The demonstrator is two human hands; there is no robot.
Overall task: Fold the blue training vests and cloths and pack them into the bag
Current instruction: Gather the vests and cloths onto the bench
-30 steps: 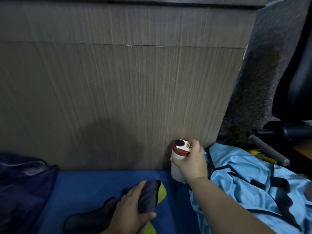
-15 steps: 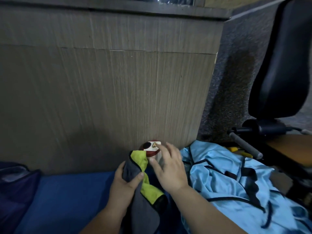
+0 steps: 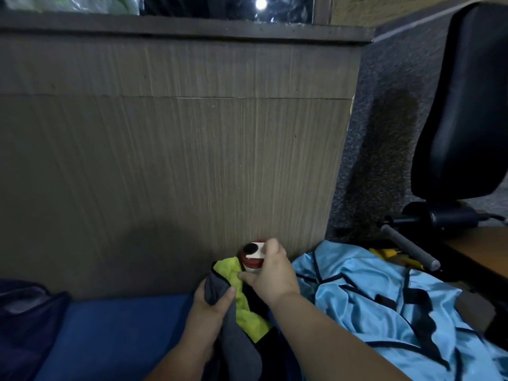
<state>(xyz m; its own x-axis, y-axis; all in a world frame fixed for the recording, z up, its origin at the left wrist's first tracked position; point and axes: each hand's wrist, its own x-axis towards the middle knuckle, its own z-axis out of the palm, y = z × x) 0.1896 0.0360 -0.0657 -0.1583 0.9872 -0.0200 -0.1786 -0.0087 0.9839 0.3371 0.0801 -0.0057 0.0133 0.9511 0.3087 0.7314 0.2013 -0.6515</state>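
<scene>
Cloth (image 3: 247, 312), grey with lime lining, hangs pinched in the grip of the left hand (image 3: 211, 306), its long axis running down toward the viewer over the blue surface (image 3: 110, 334). The right hand (image 3: 270, 273) has its grip curled round a red-capped white bottle (image 3: 251, 254) just beside it. The dark bag (image 3: 24, 320) lies well to the left, nearer the left hand. The crumpled light-blue vest (image 3: 357, 298) lies right of the right forearm.
</scene>
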